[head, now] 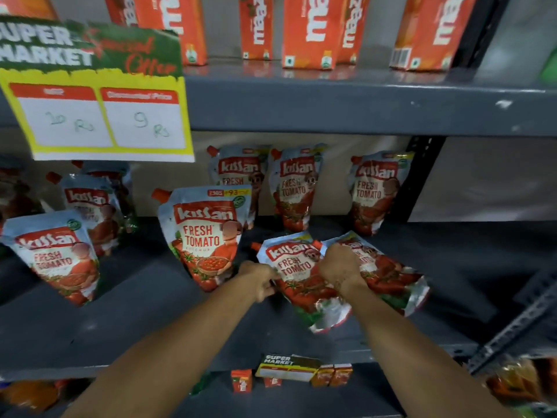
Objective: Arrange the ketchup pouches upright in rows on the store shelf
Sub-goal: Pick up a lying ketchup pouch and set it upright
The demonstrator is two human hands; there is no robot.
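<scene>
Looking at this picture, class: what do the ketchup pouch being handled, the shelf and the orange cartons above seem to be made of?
Ketchup pouch: likely flexible plastic or foil laminate, glossy; it crinkles and shines silvery at its base.
Shelf: probably painted metal, grey with chipped spots.
Orange cartons: apparently coated paperboard, crisp folded edges with slight sheen.

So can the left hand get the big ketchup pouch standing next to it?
Probably yes. The left hand sits at the edge of a lying pouch, and the upright pouch stands just to its left on the shelf, with nothing between them.

Dim grey metal shelving [361, 107], pale back panel [470, 179], perforated black upright [422, 173]
</scene>
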